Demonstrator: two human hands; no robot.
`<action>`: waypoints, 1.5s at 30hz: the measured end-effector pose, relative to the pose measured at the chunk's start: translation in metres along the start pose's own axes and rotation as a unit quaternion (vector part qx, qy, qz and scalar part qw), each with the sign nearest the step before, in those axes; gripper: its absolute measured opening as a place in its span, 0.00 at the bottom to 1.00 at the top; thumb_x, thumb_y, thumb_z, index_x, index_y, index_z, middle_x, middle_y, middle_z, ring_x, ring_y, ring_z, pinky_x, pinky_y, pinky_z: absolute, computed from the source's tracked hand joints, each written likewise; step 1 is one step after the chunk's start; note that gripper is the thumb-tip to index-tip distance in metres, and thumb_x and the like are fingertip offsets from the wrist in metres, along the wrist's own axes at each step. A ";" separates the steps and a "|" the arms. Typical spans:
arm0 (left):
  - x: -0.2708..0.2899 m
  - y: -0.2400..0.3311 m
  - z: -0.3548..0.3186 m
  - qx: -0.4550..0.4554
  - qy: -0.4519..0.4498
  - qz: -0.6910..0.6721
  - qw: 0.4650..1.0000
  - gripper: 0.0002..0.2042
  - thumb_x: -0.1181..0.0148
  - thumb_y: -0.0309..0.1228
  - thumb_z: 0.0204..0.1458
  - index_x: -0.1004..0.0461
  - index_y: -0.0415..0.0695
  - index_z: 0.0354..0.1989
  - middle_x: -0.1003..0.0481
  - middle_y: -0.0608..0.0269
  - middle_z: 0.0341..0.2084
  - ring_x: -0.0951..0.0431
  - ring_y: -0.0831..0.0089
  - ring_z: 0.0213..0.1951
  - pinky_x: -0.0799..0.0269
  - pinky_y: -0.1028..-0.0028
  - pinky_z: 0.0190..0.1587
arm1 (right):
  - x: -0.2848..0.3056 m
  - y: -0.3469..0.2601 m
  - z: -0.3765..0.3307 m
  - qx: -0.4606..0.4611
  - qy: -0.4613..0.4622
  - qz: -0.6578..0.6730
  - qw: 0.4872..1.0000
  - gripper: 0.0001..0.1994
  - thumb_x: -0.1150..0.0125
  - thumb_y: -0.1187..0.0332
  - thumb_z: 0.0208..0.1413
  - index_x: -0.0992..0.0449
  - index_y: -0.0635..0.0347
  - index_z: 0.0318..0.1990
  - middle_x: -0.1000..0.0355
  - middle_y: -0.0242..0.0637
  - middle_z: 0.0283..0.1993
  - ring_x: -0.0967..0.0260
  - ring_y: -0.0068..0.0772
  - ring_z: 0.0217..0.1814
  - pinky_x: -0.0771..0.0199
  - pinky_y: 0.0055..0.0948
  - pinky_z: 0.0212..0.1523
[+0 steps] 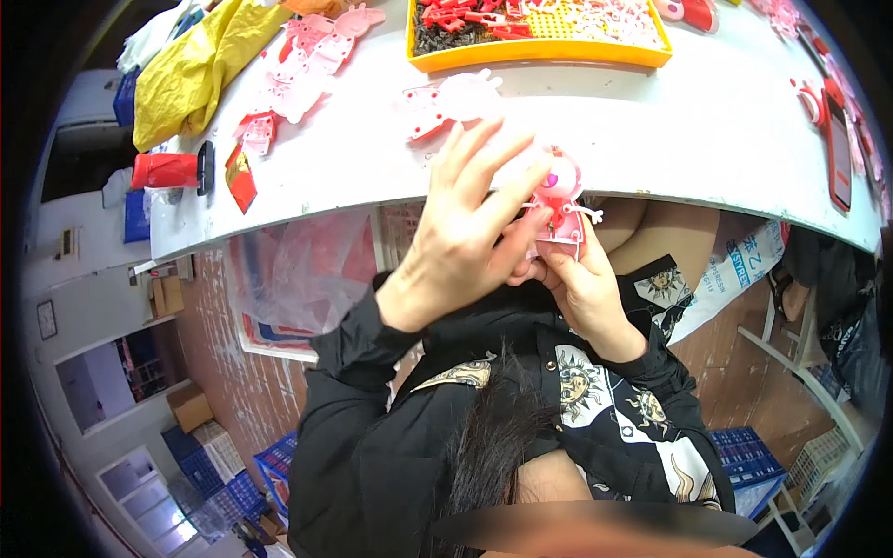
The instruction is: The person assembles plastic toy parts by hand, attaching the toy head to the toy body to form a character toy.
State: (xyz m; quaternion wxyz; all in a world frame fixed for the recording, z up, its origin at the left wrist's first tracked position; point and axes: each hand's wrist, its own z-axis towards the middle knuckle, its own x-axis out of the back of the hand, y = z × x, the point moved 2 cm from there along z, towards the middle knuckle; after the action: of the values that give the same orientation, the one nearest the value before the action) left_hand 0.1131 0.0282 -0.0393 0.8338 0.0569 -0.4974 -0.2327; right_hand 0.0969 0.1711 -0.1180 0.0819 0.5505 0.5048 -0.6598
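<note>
A pink-and-red plastic toy figure shell [561,200], with a round head, small arms and its hollow inner side showing, is gripped at its lower end by my right hand [591,293]. The fingers of that hand are closed round it, just beyond the table's near edge. My left hand [465,214] has its upper fingers stretched out and spread, while its thumb side meets the shell. Whether a small part sits under the left thumb is hidden. Past my left fingertips lies another pink-and-red toy shell [453,100] on the white table.
A yellow tray [539,58] at the far side holds red, black and pale pink small parts. Several pink shells [307,70] are piled at left, near a yellow bag [200,70] and a red-handled object [167,171]. A red phone [838,153] lies at right.
</note>
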 end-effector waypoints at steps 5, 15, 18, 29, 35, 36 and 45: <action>-0.005 0.021 -0.016 0.017 0.071 -0.061 0.996 0.16 0.32 0.23 0.35 0.23 0.47 0.37 0.26 0.65 0.39 0.30 0.62 0.47 0.36 0.63 0.50 | -0.003 0.003 -0.002 0.026 0.025 0.030 0.999 0.22 0.57 0.75 0.63 0.49 0.57 0.63 0.39 0.37 0.54 0.36 0.26 0.54 0.30 0.25 0.52; -0.010 0.011 -0.013 0.083 0.087 -0.088 0.989 0.13 0.29 0.22 0.34 0.21 0.45 0.31 0.25 0.66 0.30 0.30 0.70 0.37 0.35 0.73 0.39 | -0.003 0.000 0.002 0.034 0.006 -0.010 0.999 0.19 0.58 0.73 0.65 0.48 0.59 0.62 0.39 0.39 0.55 0.36 0.26 0.54 0.28 0.27 0.50; -0.011 0.010 -0.015 0.085 0.069 -0.097 0.989 0.12 0.29 0.22 0.35 0.22 0.45 0.30 0.26 0.66 0.29 0.30 0.71 0.35 0.35 0.74 0.37 | 0.001 0.002 0.001 0.042 0.045 -0.058 0.996 0.20 0.58 0.73 0.64 0.49 0.60 0.62 0.39 0.41 0.56 0.35 0.27 0.53 0.28 0.27 0.49; -0.013 0.006 -0.015 0.080 0.057 -0.129 0.987 0.11 0.30 0.18 0.34 0.22 0.42 0.28 0.27 0.65 0.28 0.31 0.73 0.30 0.35 0.76 0.30 | 0.002 -0.017 0.003 -0.064 -0.108 0.100 0.987 0.29 0.54 0.73 0.56 0.57 0.62 0.64 0.40 0.43 0.54 0.34 0.34 0.52 0.34 0.34 0.54; -0.011 0.007 -0.019 0.096 0.050 -0.167 0.980 0.12 0.29 0.18 0.35 0.22 0.41 0.30 0.30 0.64 0.28 0.31 0.79 0.28 0.37 0.82 0.22 | 0.015 -0.015 0.001 -0.096 -0.162 0.177 0.966 0.24 0.62 0.59 0.64 0.48 0.63 0.62 0.37 0.48 0.55 0.34 0.42 0.52 0.33 0.36 0.52; -0.009 0.008 -0.020 0.098 0.050 -0.167 0.980 0.12 0.29 0.18 0.35 0.22 0.41 0.30 0.30 0.64 0.28 0.31 0.79 0.28 0.37 0.82 0.22 | 0.016 -0.015 0.000 -0.104 -0.170 0.177 0.964 0.25 0.61 0.58 0.65 0.50 0.63 0.63 0.38 0.48 0.56 0.34 0.43 0.54 0.33 0.37 0.53; 0.000 0.008 -0.034 0.117 0.034 -0.190 0.974 0.13 0.26 0.23 0.31 0.21 0.45 0.28 0.29 0.67 0.24 0.31 0.72 0.28 0.37 0.75 0.27 | 0.011 -0.011 -0.006 -0.150 -0.179 0.185 0.955 0.32 0.48 0.61 0.60 0.53 0.66 0.65 0.41 0.47 0.61 0.39 0.44 0.62 0.39 0.43 0.63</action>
State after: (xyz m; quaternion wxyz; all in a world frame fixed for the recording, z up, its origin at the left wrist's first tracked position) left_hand 0.1448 0.0306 -0.0534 0.7780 0.2559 -0.4727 -0.3252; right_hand 0.0895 0.1859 -0.1198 0.3729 0.4887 0.4645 -0.6374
